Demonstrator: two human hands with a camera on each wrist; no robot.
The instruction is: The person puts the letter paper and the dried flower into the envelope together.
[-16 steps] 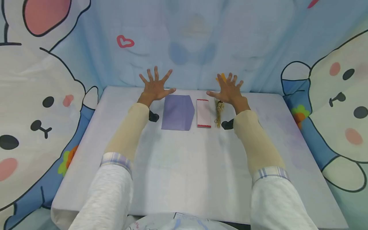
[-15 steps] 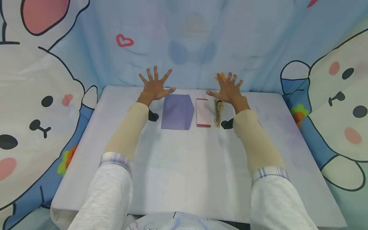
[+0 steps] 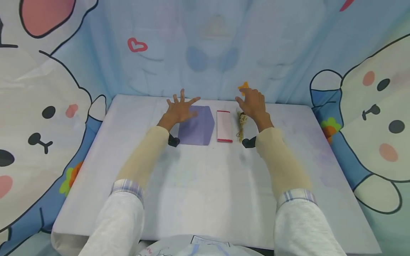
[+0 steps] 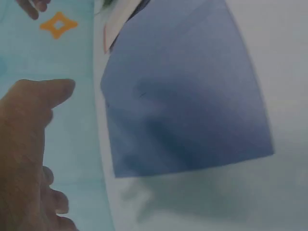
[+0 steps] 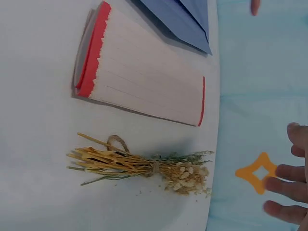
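Note:
Fingers spread, my left hand [image 3: 178, 113] hovers over the upper left part of a purple envelope [image 3: 198, 129]; its shadow falls on the envelope [image 4: 192, 106] in the left wrist view. To the right of that lies a folded sheet of lined letter paper [image 3: 224, 126] with red edges. A small bunch of dried flowers [image 5: 154, 168], tied round the stems with a twine loop, lies beside the paper in the right wrist view. Held above the table's far edge, my right hand [image 3: 255, 106] has loosely bent fingers and nothing in them. It is nearest to the dried flowers [image 3: 241, 126].
The three things lie in a row near the far edge of the white-covered table [image 3: 205, 192]. Behind it hangs a light blue curtain [image 3: 211, 46] with printed bears, hearts and an orange star. Dark straps [image 3: 173, 140] show at both wrists.
Both hands have come down and slightly nearer; the left has moved right, over the envelope. The right hand's fingers have bent from spread. Envelope, paper and flowers lie as before.

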